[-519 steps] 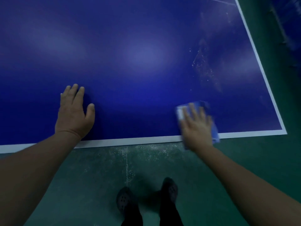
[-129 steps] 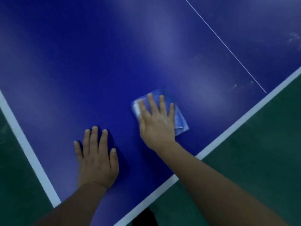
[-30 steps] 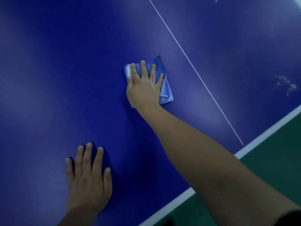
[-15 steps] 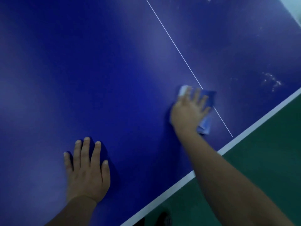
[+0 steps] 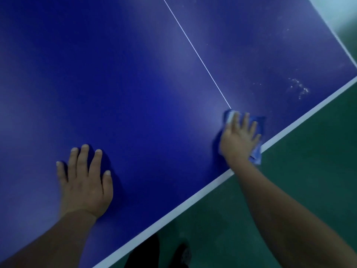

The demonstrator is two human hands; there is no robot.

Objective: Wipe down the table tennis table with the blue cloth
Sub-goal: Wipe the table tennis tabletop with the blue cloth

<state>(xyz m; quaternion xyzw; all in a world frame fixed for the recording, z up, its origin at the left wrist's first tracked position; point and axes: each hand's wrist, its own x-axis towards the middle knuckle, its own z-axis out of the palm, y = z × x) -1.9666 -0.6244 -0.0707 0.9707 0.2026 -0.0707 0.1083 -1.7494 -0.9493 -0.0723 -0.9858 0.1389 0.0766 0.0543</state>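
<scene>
Fingers of the right hand [image 5: 238, 141] lie spread and straight on top of the folded blue cloth [image 5: 257, 123], pressing it flat against the table tennis table [image 5: 135, 84]. Nothing is curled round the cloth; the palm covers most of it. Cloth shows past the fingertips on the far side and along the hand's right side, and one corner pokes out below the heel of the hand, overlapping the table's white edge line [image 5: 193, 200] and hanging just past it above the green floor [image 5: 309, 180]. A pale patch of the cloth sits under the forefinger. The thin white centre line [image 5: 197, 53] runs down the table and ends at the cloth's far left corner.

The left hand [image 5: 86, 182] rests palm-down on bare blue surface, well apart from the cloth, fingers straight and slightly fanned, holding nothing.

Whitish smudges [image 5: 298, 88] mark the tabletop beyond the cloth, near the edge line. A dark shoe [image 5: 183, 255] shows on the floor.
</scene>
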